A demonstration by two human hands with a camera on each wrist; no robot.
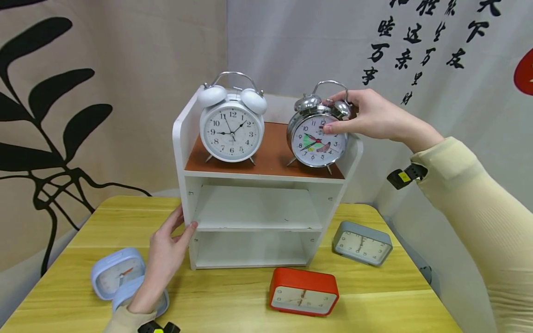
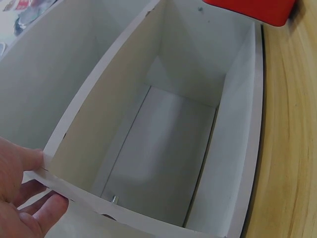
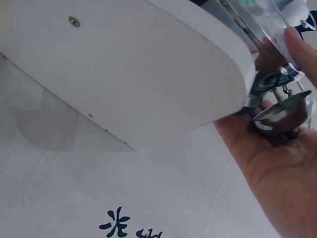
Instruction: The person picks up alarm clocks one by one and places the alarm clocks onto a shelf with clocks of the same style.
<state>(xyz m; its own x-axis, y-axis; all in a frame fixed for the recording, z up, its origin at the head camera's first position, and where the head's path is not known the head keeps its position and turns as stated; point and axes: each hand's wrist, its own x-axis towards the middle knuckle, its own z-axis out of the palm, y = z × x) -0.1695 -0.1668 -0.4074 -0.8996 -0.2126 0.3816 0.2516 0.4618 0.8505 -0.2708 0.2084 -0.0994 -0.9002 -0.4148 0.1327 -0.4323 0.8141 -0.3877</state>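
A small white shelf unit [image 1: 262, 228] with a brown top board stands on the wooden table. My right hand [image 1: 370, 113] grips a silver twin-bell alarm clock [image 1: 317, 138] at the right end of that board, thumb over its face and fingers behind a bell. The right wrist view has the metal bell [image 3: 282, 116] by my palm, beside the white side panel [image 3: 148, 69]. To the left of the silver clock is a white twin-bell alarm clock [image 1: 232, 129], upright. Low down, my left hand [image 1: 166, 252] holds the left side panel by its front edge, thumb in front, fingers outside.
On the table lie a red clock [image 1: 305, 291] before the shelf, a grey clock [image 1: 363, 243] to its right and a light blue folding clock [image 1: 118, 273] at the left, partly behind my left wrist. A curtain with black writing [image 1: 412, 34] hangs behind.
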